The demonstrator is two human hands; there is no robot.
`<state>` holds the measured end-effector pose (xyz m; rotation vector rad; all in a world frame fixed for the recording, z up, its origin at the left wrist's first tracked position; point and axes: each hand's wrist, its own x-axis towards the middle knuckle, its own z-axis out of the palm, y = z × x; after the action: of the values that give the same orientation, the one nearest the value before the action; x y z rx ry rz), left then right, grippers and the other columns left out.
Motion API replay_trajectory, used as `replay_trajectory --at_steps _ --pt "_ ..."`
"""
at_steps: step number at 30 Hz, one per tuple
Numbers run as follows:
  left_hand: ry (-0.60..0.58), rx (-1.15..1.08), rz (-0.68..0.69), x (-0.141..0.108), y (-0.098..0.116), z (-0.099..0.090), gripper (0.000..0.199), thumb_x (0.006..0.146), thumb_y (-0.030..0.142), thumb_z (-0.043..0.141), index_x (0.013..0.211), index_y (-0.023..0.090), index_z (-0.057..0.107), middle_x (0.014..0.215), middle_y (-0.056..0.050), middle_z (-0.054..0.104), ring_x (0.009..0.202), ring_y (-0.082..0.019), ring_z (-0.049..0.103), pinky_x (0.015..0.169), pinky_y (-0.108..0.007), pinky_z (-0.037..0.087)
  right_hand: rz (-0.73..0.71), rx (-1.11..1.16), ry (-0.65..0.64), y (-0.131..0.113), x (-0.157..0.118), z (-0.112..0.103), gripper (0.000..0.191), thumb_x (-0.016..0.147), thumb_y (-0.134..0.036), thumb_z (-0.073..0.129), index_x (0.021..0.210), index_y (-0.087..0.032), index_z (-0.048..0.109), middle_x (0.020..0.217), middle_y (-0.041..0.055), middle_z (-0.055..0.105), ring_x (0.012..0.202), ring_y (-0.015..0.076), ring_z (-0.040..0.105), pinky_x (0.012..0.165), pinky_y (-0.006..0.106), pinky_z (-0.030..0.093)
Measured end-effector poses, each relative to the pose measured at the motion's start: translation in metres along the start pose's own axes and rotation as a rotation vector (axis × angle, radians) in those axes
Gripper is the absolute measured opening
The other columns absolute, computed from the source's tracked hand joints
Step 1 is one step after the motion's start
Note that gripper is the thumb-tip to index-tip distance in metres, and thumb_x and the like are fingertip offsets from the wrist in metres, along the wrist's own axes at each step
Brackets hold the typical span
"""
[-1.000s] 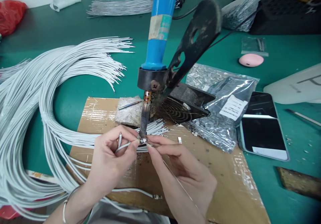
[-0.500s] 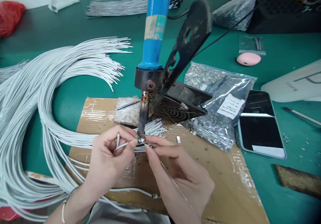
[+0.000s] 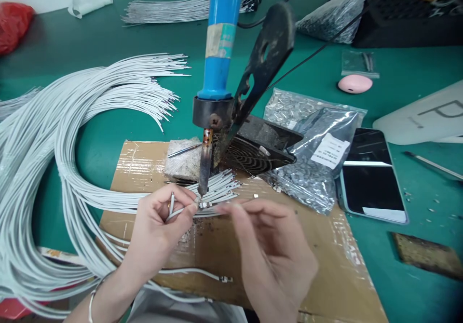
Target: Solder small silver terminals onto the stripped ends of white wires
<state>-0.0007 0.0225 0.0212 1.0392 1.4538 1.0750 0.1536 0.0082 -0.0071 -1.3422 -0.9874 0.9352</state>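
My left hand is closed in a pinch on a white wire with a small metal terminal showing past the fingertips. A stripped wire end sticks up between its fingers. Right above the fingertips is the dark tip of a blue-handled soldering iron, held tip-down in a black metal stand. My right hand is to the right of the terminal, apart from it, thumb and forefinger together. Motion blurs it, and what it pinches cannot be made out.
Bundled white wires curve over the left side. Cardboard covers the work area, with a pad by the iron. On the right are bags of metal parts, a phone, a pink case and a white bottle.
My right hand has drawn back to the right from the iron tip; the thin solder wire seen in it before no longer shows. My left hand stays at the iron tip with the white wire.
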Motion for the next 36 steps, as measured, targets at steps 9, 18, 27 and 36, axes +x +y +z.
replay_trajectory --at_steps 9,18,27,36 --pt "-0.040 -0.111 -0.165 -0.025 -0.005 0.003 0.016 0.091 0.018 0.075 0.075 0.017 0.070 0.083 -0.001 0.067 0.061 -0.010 0.047 0.057 -0.020 0.037 -0.015 -0.056 -0.314 0.012 -0.006 -0.019 0.032 0.106 -0.032 0.057 0.078 -0.022 0.066 0.071 -0.0017 0.061 0.068 0.0137 0.056 0.063 0.025 0.043" --pt "-0.197 -0.059 -0.271 -0.042 -0.005 -0.004 0.021 0.095 0.038 0.075 0.088 0.018 0.072 0.061 0.005 0.049 0.057 -0.012 0.033 0.055 -0.024 0.027 0.081 -0.012 -0.424 0.004 -0.008 -0.017 0.039 0.105 -0.034 0.058 0.068 -0.020 0.054 0.067 -0.0021 0.052 0.066 0.0134 0.052 0.059 0.025 0.039" --pt "-0.231 -0.041 -0.285 -0.046 -0.007 -0.007 0.029 0.092 0.047 0.077 0.088 0.019 0.071 0.060 0.006 0.041 0.056 -0.012 0.023 0.052 -0.027 0.015 0.065 -0.011 -0.389 0.006 -0.013 -0.016 0.038 0.103 -0.034 0.059 0.068 -0.020 0.056 0.065 -0.0022 0.052 0.059 0.0116 0.048 0.051 0.024 0.035" --pt "-0.256 -0.058 -0.293 -0.045 -0.010 -0.008 0.031 0.094 0.047 0.076 0.087 0.017 0.069 0.058 0.007 0.040 0.055 -0.010 0.023 0.052 -0.026 0.015 0.103 0.035 -0.351 0.009 -0.015 -0.015 0.038 0.099 -0.034 0.065 0.065 -0.019 0.060 0.060 -0.0034 0.052 0.052 0.0100 0.046 0.049 0.022 0.038"
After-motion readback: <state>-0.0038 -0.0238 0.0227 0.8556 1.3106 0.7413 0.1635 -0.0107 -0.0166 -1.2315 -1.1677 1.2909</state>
